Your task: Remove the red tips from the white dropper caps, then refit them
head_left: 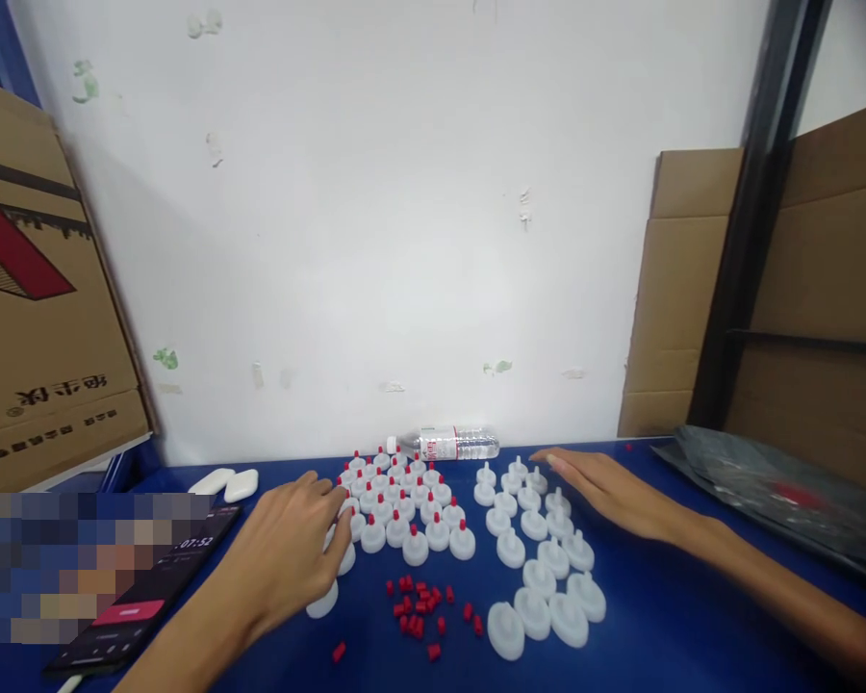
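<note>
My left hand (295,539) rests at the left edge of a cluster of white nozzle caps with red tips (396,529). Its fingers are bent but apart, touching or nearly touching the nearest ones, and partly cover several. A white cap (322,602) shows below the palm. My right hand (592,481) lies stretched out, fingers flat, at the back right of a second group of white nozzle caps (538,577), which have bare spouts. Its fingertips are beside the rearmost caps. Between the groups, toward me, small red tips (422,604) lie scattered on the blue table (375,664).
A clear plastic bottle (458,443) lies against the white wall. At left are a phone (151,577), two white pieces (240,486) and a cardboard box (50,337). A grey plastic bag (757,491) lies at right, near cardboard (678,298) and a dark post.
</note>
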Demonstrator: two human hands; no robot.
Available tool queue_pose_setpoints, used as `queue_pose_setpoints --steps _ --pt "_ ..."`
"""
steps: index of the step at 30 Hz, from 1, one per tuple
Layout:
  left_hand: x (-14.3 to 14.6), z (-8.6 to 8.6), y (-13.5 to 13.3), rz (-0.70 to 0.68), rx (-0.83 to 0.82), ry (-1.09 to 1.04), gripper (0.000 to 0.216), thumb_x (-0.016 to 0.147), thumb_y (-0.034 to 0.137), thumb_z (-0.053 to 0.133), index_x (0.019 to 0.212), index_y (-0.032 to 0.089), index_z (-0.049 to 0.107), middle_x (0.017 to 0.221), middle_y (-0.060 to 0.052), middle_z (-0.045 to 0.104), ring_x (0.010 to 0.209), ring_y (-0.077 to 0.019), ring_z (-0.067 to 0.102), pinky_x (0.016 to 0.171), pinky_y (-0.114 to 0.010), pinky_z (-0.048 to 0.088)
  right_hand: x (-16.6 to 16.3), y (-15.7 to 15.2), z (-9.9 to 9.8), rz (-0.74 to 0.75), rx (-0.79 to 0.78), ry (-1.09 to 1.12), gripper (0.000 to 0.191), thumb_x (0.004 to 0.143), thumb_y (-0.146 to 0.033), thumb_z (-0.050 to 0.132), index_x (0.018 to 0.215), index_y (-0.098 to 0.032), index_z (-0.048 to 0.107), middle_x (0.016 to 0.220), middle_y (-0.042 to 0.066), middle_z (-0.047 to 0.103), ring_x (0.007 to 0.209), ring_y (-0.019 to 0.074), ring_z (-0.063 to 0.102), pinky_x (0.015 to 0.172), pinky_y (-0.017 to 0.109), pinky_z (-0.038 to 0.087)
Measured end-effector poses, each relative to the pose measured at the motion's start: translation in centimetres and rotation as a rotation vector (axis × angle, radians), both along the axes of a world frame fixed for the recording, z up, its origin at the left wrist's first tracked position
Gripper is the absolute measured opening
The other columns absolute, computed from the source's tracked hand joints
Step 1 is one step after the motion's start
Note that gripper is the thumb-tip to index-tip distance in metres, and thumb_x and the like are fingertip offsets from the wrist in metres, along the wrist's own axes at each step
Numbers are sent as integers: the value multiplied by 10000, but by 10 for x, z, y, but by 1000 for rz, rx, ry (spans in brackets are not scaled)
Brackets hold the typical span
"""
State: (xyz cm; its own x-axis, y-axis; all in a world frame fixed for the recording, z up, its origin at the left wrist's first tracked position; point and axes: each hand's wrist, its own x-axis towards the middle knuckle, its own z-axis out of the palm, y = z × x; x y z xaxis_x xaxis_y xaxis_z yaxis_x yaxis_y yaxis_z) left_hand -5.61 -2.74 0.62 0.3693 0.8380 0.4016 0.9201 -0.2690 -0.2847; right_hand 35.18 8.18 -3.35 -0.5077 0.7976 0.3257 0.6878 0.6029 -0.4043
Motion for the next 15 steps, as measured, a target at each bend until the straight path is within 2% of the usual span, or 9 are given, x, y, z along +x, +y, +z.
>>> queue_pose_setpoints --steps 3,7,13,15 --pt "-3 -3 4 66 -81 63 368 1007 295 364 787 189 640 768 -102 664 771 -291 615 639 -385 451 2 0 1 -20 81 -25 556 1091 -554 252 1284 -241 668 1293 82 700 1172 303 655 1039 450 479" --pt "1 -14 8 74 -142 90 347 993 260 387 857 169 692 833 -142 711 880 -355 652 664 -428 497 -1 -4 3 29 204 -84 477 1097 -487 305 1162 -231 702 1204 88 727 1105 299 673 1028 478 463" --pt "2 -17 9 12 -155 102 333 962 140 377 821 187 675 816 -116 713 854 -329 655 650 -405 494 -11 -15 7 104 368 -114 346 1096 -346 360 1115 -224 683 1160 90 730 1083 270 670 1040 494 427" --pt "3 -14 7 -51 -75 73 310 981 159 380 833 192 651 806 -101 691 831 -306 647 640 -384 480 -16 -20 9 138 463 -89 293 1087 -286 390 1142 -215 669 1164 91 731 1057 252 678 1056 498 413"
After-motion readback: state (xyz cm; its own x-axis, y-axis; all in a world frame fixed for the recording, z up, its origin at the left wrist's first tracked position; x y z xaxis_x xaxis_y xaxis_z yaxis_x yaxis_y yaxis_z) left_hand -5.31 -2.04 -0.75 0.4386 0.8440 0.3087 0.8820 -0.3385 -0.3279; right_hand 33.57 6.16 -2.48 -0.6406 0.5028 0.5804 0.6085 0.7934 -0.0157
